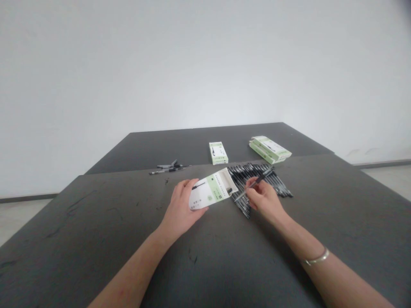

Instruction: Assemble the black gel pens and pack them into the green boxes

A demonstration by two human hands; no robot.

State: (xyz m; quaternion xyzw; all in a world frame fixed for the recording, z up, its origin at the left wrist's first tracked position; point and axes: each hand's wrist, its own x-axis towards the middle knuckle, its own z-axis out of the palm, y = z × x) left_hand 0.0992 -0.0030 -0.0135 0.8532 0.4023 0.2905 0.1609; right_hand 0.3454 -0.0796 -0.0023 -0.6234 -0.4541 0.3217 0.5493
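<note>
My left hand is wrapped round a white and green pen box, tilted with its open end facing right. A dark pen end shows just inside that opening. Between the fingers of my right hand is a gel pen with a clear barrel and a dark grip, slanting down towards the box's mouth. Beneath and behind my right hand lies a wide row of similar pens on the dark table, partly hidden by the hand and the box.
A small closed pen box lies beyond the pens. Further right, flat pen boxes are stacked. Several loose pens lie to the left, near the seam between the dark table and another behind it. A white wall rises at the back.
</note>
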